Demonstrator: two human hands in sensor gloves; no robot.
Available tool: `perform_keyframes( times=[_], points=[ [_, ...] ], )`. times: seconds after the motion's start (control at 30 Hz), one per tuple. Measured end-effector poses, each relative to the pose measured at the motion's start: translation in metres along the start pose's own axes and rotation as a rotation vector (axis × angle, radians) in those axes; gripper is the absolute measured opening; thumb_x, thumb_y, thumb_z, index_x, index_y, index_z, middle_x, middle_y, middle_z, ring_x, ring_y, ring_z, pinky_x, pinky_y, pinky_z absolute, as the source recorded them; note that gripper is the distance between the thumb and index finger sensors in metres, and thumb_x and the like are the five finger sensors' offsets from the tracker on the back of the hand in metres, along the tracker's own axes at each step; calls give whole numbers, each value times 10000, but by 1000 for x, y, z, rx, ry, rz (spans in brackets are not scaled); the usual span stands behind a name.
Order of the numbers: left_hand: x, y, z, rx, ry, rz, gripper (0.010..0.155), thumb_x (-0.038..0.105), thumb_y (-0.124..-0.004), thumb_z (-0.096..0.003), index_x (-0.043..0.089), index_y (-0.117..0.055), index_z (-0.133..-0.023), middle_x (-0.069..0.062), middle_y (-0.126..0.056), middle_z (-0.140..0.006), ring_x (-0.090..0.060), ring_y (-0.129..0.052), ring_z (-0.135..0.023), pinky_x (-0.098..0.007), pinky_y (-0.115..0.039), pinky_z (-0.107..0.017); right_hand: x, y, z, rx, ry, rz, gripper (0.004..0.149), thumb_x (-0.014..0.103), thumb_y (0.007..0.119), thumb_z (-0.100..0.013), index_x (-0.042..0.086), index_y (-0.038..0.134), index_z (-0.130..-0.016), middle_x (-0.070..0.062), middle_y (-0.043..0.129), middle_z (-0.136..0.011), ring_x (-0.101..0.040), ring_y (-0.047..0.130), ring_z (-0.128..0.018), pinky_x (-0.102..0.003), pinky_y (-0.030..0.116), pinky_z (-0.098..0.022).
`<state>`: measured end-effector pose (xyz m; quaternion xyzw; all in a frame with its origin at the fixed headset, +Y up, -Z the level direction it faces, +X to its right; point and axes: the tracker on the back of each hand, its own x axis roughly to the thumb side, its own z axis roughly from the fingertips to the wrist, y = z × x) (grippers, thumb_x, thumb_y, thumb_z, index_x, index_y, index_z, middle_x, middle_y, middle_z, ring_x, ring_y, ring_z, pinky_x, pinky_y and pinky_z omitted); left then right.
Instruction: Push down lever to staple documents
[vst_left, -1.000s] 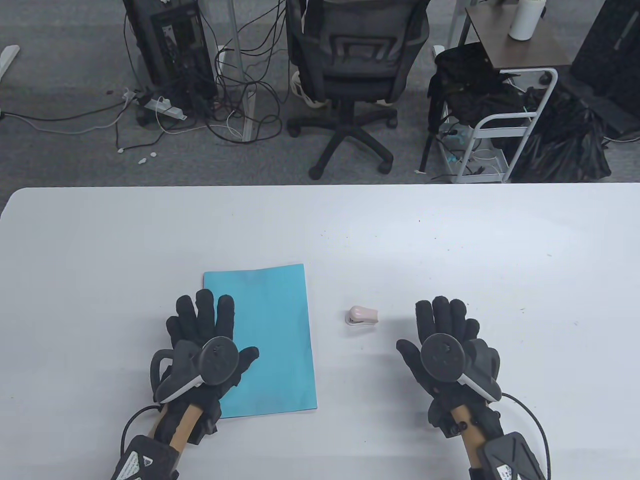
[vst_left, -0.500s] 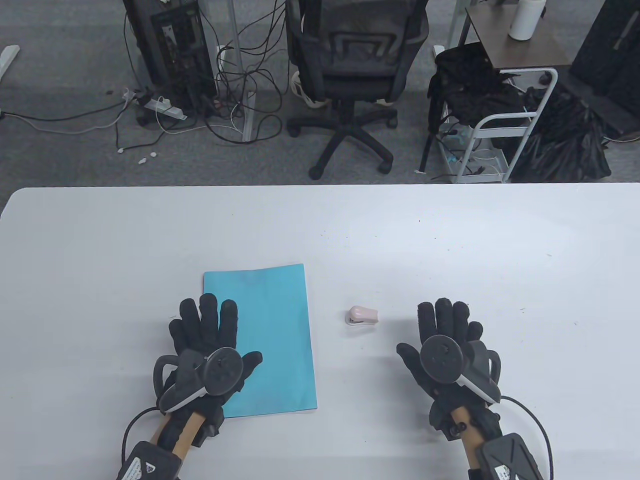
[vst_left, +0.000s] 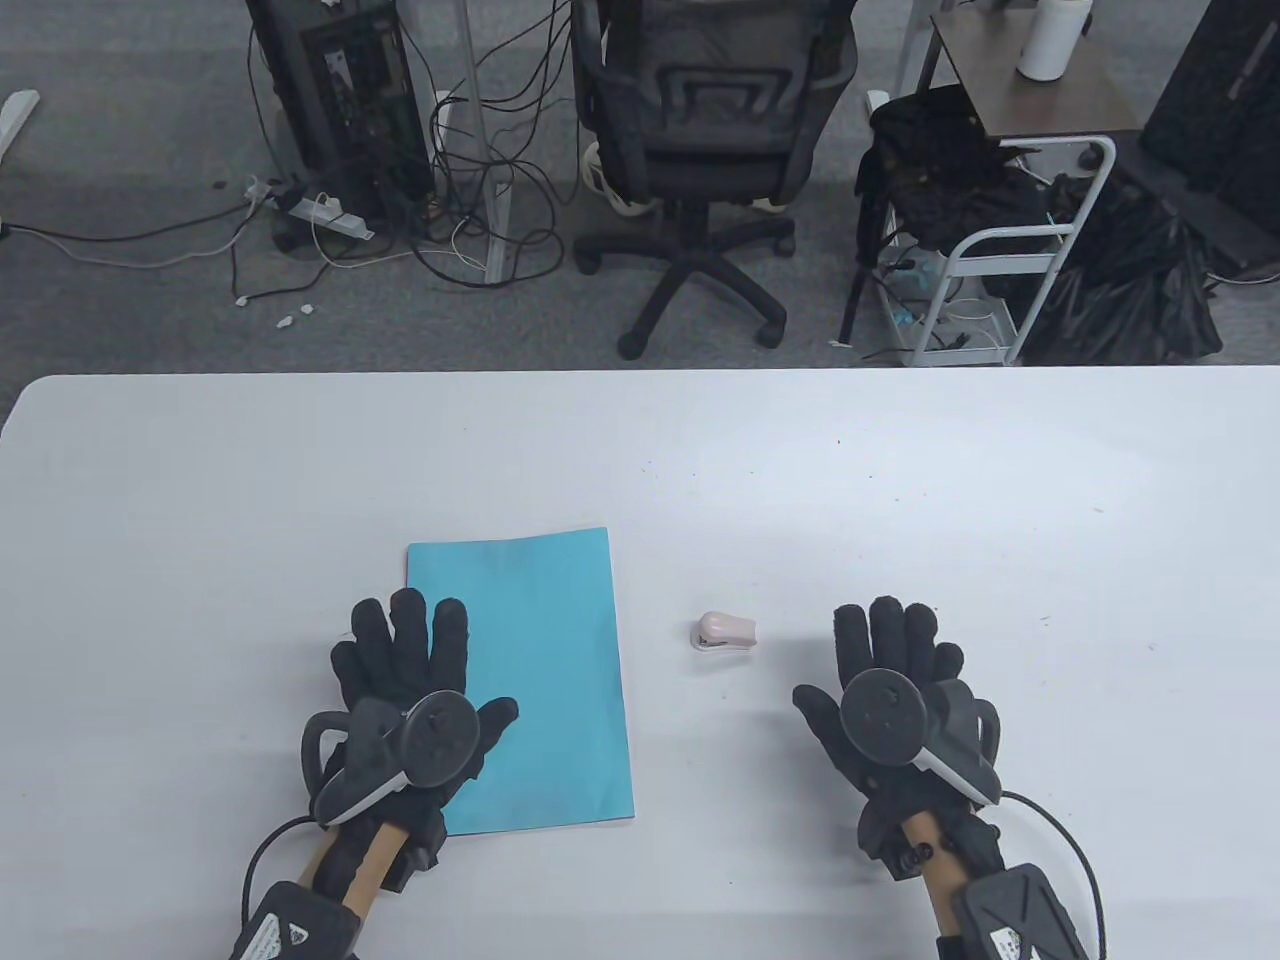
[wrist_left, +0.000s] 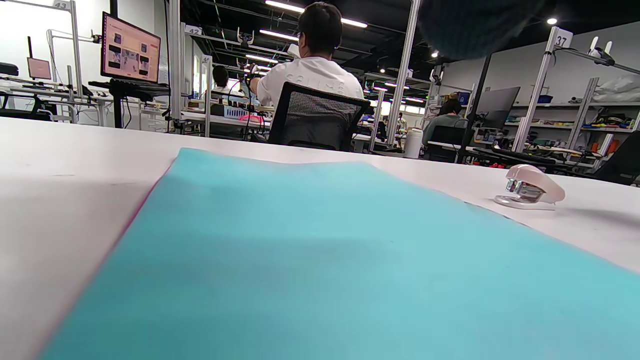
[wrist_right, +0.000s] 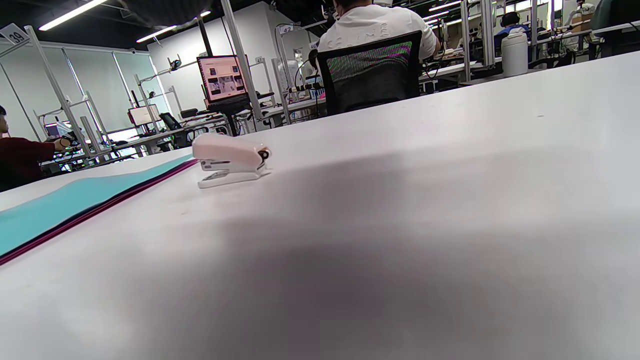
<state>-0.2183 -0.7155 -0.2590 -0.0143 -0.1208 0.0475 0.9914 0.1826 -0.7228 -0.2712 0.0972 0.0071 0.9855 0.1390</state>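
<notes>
Table view showed the left hand (vst_left: 405, 690) lying flat with its fingers spread, gripping nothing. Its index finger and thumb overlapped the left side of the blue paper (vst_left: 535, 690), and the other fingertips sat over the bare white table (vst_left: 700, 460) just past the sheet's left edge. Whether the palm actually pressed the sheet down could not be told. In the right wrist view a dark pink edge showed under the blue sheet, so more than one sheet seemed stacked there.

Right of the left thumb, beyond the paper's right edge and apart from it, stood the small pink stapler (vst_left: 725, 632), with its metal mouth facing the paper. In the left wrist view the stapler (wrist_left: 530, 186) had its lever up and nothing between lever and base.

Farther right, the right hand (vst_left: 890, 685) also lay flat with its fingers spread and held nothing; the stapler sat to the left of its index fingertip, near but not touching.

By my judgement the task stood at its very start: no paper was in the stapler and the lever was untouched. The next move likely called for the right hand to take the stapler, bring its mouth over an edge or corner of the stack while the left steadied the sheets, and only then press down.
</notes>
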Motion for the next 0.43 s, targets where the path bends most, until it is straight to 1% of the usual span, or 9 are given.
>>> perform_keyframes(
  times=[0.27, 0.43],
  points=[
    [-1, 2, 2, 33, 3, 14, 968, 563, -632, -572, 33, -54, -1140, -412, -80, -1187, -737, -77, -998, -855, -227, -613, -2, 0, 0, -1, 5, -6, 849, 505, 538, -565, -34, 196, -1124, -428, 107, -1083, -700, 137, -951, -818, 255, -623],
    [-2, 2, 2, 32, 5, 10, 967, 563, -633, -573, 33, -58, -1142, -413, -85, -1188, -737, -79, -999, -855, -229, -613, -1, 1, 0, 6, 8, -10, 842, 504, 539, -565, -26, 205, -1127, -430, 112, -1082, -702, 142, -951, -818, 256, -624]
  ],
)
